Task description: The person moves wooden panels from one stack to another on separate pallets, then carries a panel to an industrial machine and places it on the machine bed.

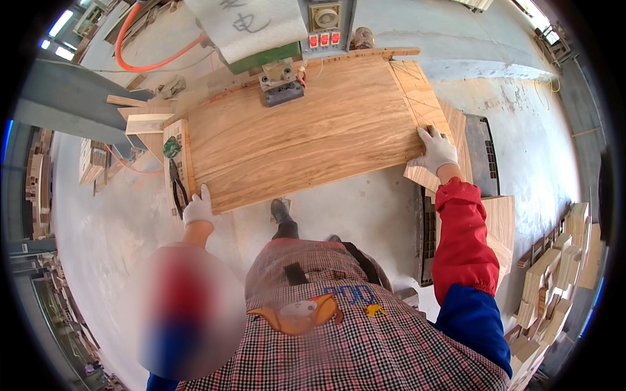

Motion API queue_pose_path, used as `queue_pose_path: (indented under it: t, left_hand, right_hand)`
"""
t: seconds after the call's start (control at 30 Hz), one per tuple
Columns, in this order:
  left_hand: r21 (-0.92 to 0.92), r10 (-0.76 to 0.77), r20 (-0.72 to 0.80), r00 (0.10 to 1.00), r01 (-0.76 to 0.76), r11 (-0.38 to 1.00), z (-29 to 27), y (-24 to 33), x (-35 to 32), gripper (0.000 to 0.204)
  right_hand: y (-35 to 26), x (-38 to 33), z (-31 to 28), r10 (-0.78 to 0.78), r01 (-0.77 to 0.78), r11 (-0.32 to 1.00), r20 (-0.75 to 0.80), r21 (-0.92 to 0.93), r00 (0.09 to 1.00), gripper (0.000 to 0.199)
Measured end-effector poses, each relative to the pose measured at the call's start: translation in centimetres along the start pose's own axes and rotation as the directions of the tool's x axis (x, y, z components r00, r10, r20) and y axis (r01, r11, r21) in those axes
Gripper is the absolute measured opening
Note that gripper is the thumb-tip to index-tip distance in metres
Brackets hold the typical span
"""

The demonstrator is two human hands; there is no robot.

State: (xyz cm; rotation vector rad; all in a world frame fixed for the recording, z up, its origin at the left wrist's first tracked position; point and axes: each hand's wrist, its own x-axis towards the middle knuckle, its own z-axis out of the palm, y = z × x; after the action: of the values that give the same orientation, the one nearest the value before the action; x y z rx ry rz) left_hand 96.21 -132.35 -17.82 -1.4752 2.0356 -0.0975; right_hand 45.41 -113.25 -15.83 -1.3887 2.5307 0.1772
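A wide wooden panel with brown grain lies on a bench, its far side reaching beneath a machine's dark metal head block. My left hand, in a white glove, grips the panel's near left corner, thumb on the upper side. At the near right corner, my right hand, gloved too, holds the edge with its fingers over the top. The undersides of both grips are hidden. Just left of the panel lie dark-handled pliers and a small green bundle on a wooden strip.
A grey control box with red switches stands behind the panel. An orange hose curves at the far left. Wooden boards rest on a dark pallet at the right. Stacked wood pieces stand farther right, more at left.
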Motion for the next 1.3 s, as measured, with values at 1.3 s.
queue_pose_path:
  t: [1.3]
  left_hand:
    - [-0.648,0.541,-0.415,0.732,-0.655,0.389,8.3,8.4,-0.8,0.052]
  right_hand:
    - [-17.6,-32.9,15.6,0.432,-0.056,-0.74,0.537,0.671,0.724,0.043]
